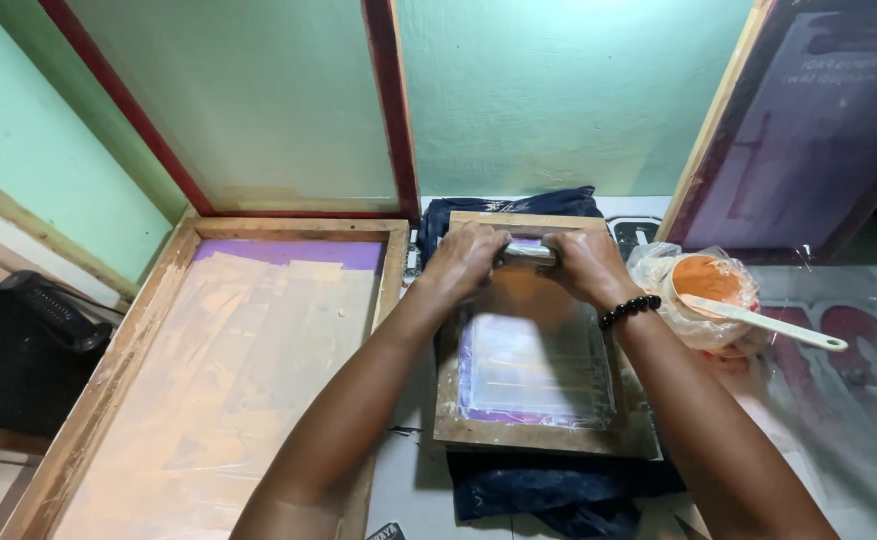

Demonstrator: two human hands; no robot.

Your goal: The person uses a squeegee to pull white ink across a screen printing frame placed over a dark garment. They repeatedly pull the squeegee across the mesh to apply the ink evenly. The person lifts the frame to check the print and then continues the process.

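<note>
Nearest the camera, a dark blue cloth lies on the worktop, its edge sticking out from under a small wooden frame. The frame rests flat on the cloth, and its mesh shows a pale rectangle edged in purple. Both forearms reach over it from below.

At the far end of the small frame, the left hand and the right hand are both closed tightly around a squeegee, one at each end, with only a short pale stretch of it showing between the fists. The squeegee sits across the mesh close to the far rail of the frame. A black bead bracelet circles the right wrist.

Just right of the right hand, a tub of orange ink wrapped in clear plastic holds a white spatula whose handle points right. To the left, a large wooden frame lies flat, its mesh covered with pale tape.

Farther back, more of the blue cloth shows beyond the small frame. Two more frames lean against the green wall: a red-edged one on the left, a purple-screened one on the right.
</note>
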